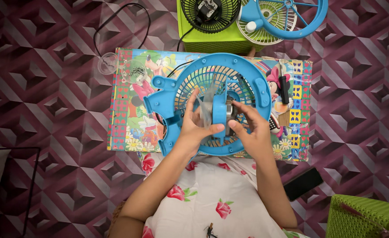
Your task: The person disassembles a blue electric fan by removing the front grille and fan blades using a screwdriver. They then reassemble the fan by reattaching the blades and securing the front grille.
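Low counter [124,132] with a bright cartoon-print top, set on a maroon geometric floor [49,88]. Behind it a green crate [212,42] carries a black fan guard [210,15], a white grille [269,26] and a blue ring [291,17]. Black phone [303,183] on the floor at right. Blue fan frame [212,105] lies flat at counter centre. Left hand [196,128], fingers curled onto the clear blade and blue hub [218,112]. Right hand [251,128] pinches the hub's far side (probably the motor; blurred). Both forearms reach up from the floral lap
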